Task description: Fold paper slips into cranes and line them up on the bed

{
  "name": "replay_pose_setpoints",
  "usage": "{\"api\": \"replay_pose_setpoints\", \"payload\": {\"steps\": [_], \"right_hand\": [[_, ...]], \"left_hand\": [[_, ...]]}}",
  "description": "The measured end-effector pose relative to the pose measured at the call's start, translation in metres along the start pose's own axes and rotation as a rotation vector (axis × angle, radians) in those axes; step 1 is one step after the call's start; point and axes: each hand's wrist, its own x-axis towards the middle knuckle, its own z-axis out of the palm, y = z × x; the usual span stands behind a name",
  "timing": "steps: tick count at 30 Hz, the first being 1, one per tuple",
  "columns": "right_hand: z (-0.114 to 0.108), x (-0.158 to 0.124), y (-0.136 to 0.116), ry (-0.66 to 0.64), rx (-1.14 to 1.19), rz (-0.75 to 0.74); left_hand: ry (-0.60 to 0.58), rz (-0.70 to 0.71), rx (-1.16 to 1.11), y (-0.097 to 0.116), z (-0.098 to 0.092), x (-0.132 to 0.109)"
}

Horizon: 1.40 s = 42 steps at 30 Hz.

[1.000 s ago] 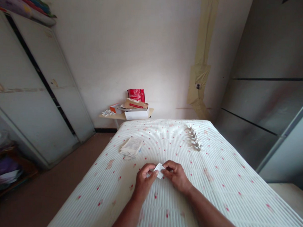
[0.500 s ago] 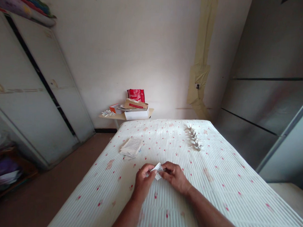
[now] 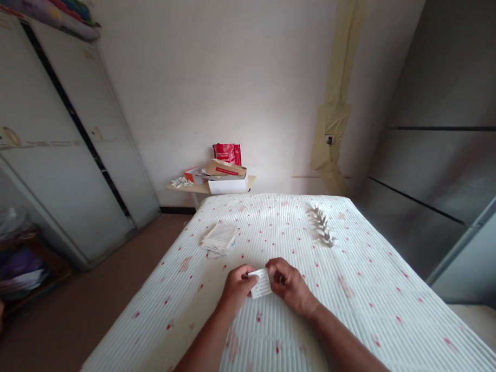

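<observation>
Left: paper stack [image 3: 221, 236] on the bed [image 3: 178, 308]. Left hand [image 3: 237, 283] pinches the left edge of the small paper [image 3: 262, 284], located between both hands. Steady pinch advised; edges should be aligned before creasing. Right hand [image 3: 290, 285] curled at its right edge; grip unconfirmed. Farther right: folded paper pieces [image 3: 323, 225], in a row.

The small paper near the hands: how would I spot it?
Find the white cover dotted with red. Over it, between the left hand and right hand, is a small white paper. Unlike the stacked sheets beyond, it is pinched in the left hand.
</observation>
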Motion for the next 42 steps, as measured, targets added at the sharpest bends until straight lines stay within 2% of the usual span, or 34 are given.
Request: {"api": "replay_pose_setpoints", "payload": {"steps": [5,11,17,22,27,34,38,42], "right_hand": [[-0.001,-0.002,0.003,-0.135,-0.077,0.012],[-0.004,-0.002,0.006,-0.224,-0.276,-0.032],[-0.003,-0.004,0.006,-0.255,-0.372,-0.060],[0.002,-0.005,-0.001,-0.277,-0.427,-0.100],[0.002,-0.004,-0.005,-0.287,-0.425,-0.081],[0.007,-0.003,-0.002,-0.278,-0.397,-0.100],[0.015,-0.001,0.004,-0.238,-0.370,-0.045],[0.021,0.002,0.003,-0.206,-0.376,0.021]], "left_hand": [[-0.005,-0.026,0.168,-0.008,-0.002,0.006],[0.055,0.230,0.516,-0.014,-0.004,0.007],[0.066,0.341,0.687,-0.008,-0.003,-0.001],[0.096,0.335,0.688,-0.012,-0.008,-0.002],[0.058,0.324,0.690,-0.011,-0.011,-0.003],[0.069,0.359,0.818,-0.015,-0.016,-0.008],[0.055,0.389,0.870,-0.017,-0.023,-0.011],[0.014,0.309,0.959,-0.013,-0.028,-0.013]]}}
